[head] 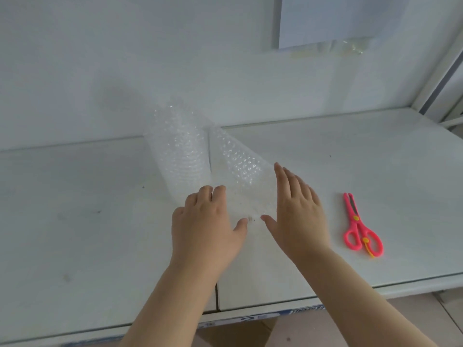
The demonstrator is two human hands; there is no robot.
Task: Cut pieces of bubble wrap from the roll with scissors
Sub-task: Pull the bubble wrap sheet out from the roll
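We're at the unrolling step: the clear bubble wrap roll [175, 146] stands mid-frame on the white bench [75, 221], with its loose sheet [240, 171] under our hands. Left hand [208, 221] fingers are bent onto it, and we can't tell if they pinch. Right hand [298, 209] fingers are straight and flat. Next we'd grab the pink plastic scissors [360, 226] lying at right.

**Fingertips, sheet edge and labels out of sight**

Just below centre, the left hand [208, 221] bends its fingers so that the tips lie hidden behind the knuckles. Whether they pinch the bubble wrap sheet [240, 166] cannot be told. The sheet's near edge melts into the white table [75, 221] between that hand and the right hand [298, 211]. At 11 o'clock the top of the roll [178, 146] blurs into the wall [100, 58]. The bottom edge cuts off the left forearm [170, 296] and the right forearm [350, 291]. At 6 o'clock the labels [253, 318] on the table's front are too blurred to read. At 1 o'clock the top edge cuts off a paper [338, 18].
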